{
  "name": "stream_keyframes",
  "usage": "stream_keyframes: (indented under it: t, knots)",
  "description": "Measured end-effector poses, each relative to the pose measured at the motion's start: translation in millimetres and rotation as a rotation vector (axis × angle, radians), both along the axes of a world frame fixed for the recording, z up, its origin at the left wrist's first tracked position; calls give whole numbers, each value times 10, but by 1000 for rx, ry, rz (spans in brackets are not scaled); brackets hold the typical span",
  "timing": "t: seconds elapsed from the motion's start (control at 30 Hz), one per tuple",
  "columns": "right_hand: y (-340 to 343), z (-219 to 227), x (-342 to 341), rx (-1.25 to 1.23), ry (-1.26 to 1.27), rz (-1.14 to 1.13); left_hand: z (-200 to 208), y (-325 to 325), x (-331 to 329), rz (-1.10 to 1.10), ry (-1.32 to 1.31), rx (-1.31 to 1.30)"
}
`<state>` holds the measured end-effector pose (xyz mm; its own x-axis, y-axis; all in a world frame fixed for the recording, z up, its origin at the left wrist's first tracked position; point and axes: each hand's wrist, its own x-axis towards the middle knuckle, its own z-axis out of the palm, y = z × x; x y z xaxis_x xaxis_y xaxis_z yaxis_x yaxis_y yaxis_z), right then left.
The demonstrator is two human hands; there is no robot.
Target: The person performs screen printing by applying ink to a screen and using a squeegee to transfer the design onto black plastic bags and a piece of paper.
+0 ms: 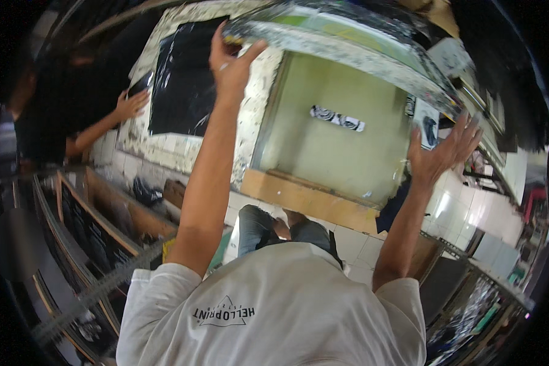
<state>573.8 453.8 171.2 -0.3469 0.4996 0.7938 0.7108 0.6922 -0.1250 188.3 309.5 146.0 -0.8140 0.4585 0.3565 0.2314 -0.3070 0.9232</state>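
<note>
A screen printing frame (348, 52), its near side smeared with ink, is tilted up at the far side of a pale green printing board (341, 161). My left hand (230, 67) grips the frame's left corner, thumb on the near side and fingers partly hidden behind it. At the right corner is my right hand (439, 149), thumb apart and fingers stretched out, slightly blurred; it is at or against the corner, and I cannot tell how firmly it touches. On the board lies a small black-and-white patterned strip (337, 118).
To the left, a black sheet (186, 79) lies on an ink-spotted surface (250, 122), with a co-worker's hand (132, 105) beside it. A wooden ledge (305, 198) edges the board nearest me. Racks holding frames (97, 219) stand at left, and more shelving (470, 287) at right.
</note>
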Motion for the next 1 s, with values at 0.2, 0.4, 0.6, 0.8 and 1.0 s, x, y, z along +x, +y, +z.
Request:
stream_keyframes:
  t: [0.2,0.4,0.6,0.8,1.0]
  knots:
    - [546,17,-581,231,-248,144,13,-416,104,92,300,-182]
    - [819,47,-515,492,-355,235,-326,-2044,1139,255,296,-183]
    - [1035,142,-529,498,-438,279,-1775,-3572,2329,642,-337,-387]
    - [1155,99,-442,440,-516,362,-3150,-4099,2829,835,-956,-515]
    - [1437,189,-339,265,-524,123,-3894,-3747,2249,863,-710,-439]
